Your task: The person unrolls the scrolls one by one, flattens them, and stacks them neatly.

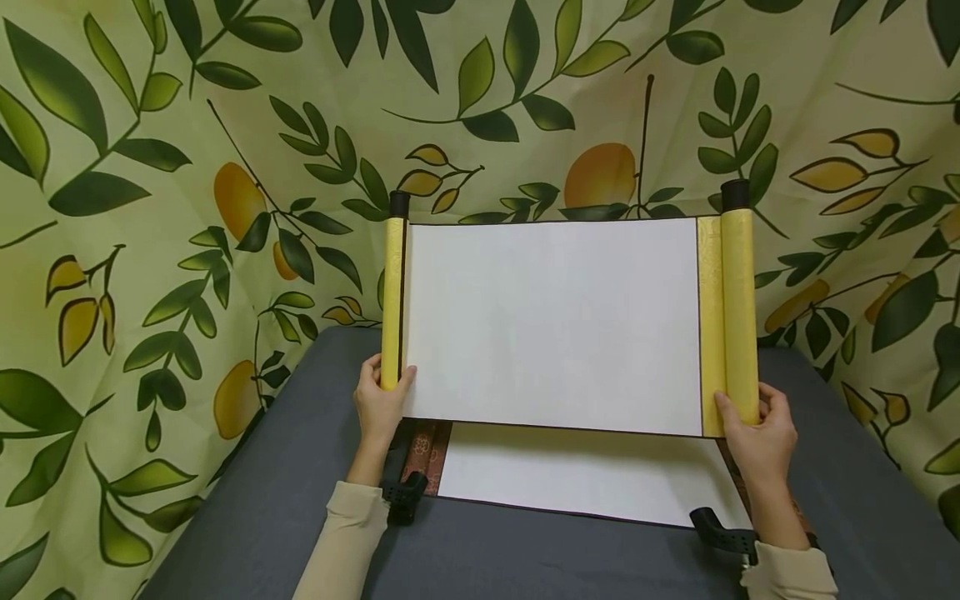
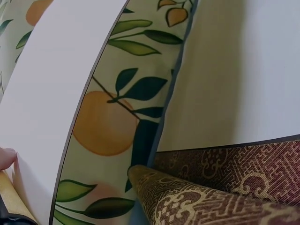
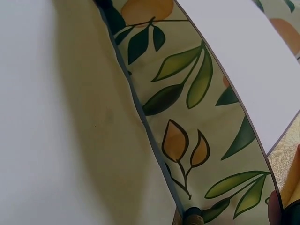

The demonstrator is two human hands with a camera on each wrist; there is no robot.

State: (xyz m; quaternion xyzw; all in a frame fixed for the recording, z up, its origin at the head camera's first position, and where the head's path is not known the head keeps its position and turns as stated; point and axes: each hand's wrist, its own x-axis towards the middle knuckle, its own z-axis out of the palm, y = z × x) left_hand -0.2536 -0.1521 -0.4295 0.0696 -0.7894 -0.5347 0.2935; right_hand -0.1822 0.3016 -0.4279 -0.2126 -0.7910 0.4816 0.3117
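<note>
A blank white hanging scroll is held up and unrolled, with yellow brocade ends and black knobs on top of its rollers. My left hand grips the lower part of its left roller, thumb on the front. Opposite, my right hand holds the lower end of the thicker right roller. Beneath it a second white scroll lies spread on the table, partly hidden by the raised one. Its reddish-brown patterned roller shows up close in the left wrist view.
A dark grey cloth covers the table. Behind and at both sides hangs a curtain printed with leaves and orange fruit. Black camera mounts are strapped at both wrists.
</note>
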